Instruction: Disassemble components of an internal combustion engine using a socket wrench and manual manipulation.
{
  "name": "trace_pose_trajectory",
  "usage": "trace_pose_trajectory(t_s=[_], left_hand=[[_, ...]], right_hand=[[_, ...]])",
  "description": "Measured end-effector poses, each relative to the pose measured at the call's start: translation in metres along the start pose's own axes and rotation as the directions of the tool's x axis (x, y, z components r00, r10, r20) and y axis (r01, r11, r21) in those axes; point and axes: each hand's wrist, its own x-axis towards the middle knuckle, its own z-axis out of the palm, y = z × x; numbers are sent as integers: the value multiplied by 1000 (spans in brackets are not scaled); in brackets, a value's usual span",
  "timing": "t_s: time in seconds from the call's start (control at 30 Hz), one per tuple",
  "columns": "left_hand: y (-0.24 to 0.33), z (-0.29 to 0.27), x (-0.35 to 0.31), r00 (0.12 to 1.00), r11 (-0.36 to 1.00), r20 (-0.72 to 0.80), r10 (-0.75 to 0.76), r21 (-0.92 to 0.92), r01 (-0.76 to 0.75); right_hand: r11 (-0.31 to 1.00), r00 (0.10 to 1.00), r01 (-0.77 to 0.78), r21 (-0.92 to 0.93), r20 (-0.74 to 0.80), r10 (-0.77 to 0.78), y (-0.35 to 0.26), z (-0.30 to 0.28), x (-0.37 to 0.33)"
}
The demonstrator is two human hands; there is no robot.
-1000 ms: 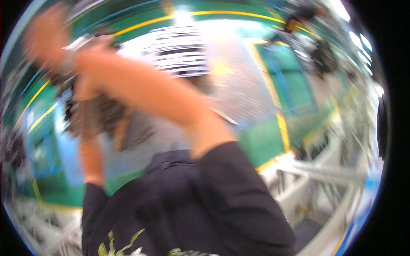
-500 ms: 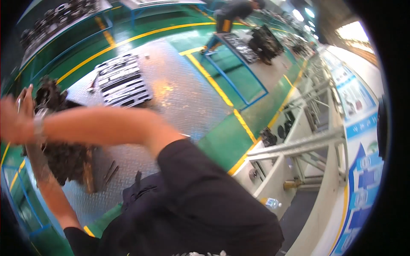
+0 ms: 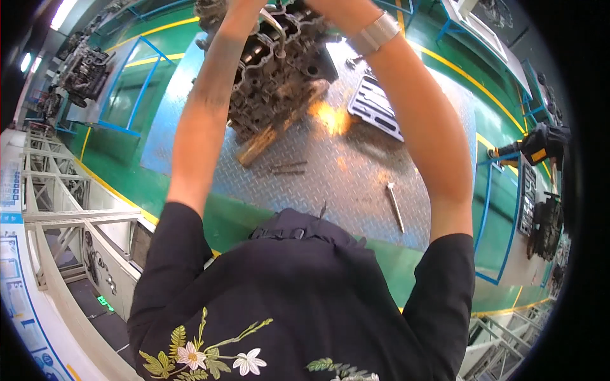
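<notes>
A dirty engine cylinder head [image 3: 273,95] rests on the steel-plated table, with a wooden block [image 3: 270,136] under its near side. Both my arms stretch out over it. My left hand [image 3: 246,7] is at the upper edge, above the engine part, its fingers cut off by the frame. At the upper edge too is my right hand [image 3: 337,9], a metal-banded watch [image 3: 375,33] on its wrist; its fingers are also out of sight. Between the hands a curved, shiny metal piece [image 3: 274,28] shows; whether either hand grips it is hidden.
A tool tray [image 3: 375,108] with slots lies right of the engine part, partly behind my right arm. Nearer lie a long-handled ratchet [image 3: 395,206] and two thin dark rods [image 3: 289,169]. A person [image 3: 540,143] stands by another blue-framed table at far right. White metal frames [image 3: 82,216] line the left.
The view has swung round to the left, so the engine part has moved from the left side to the upper middle. Both arms now reach straight ahead over it.
</notes>
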Motion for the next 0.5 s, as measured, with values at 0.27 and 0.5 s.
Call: trace_pose_trajectory(t_s=[0.27, 0.5], left_hand=[[-31, -9, -65, 987, 980, -17, -160, 119, 160], [-16, 32, -70, 829, 1000, -560, 5, -20, -19]], right_hand=[[991, 1000, 17, 133, -6, -17, -81, 54, 9], [404, 536, -831, 382, 356, 766, -24, 25, 17]])
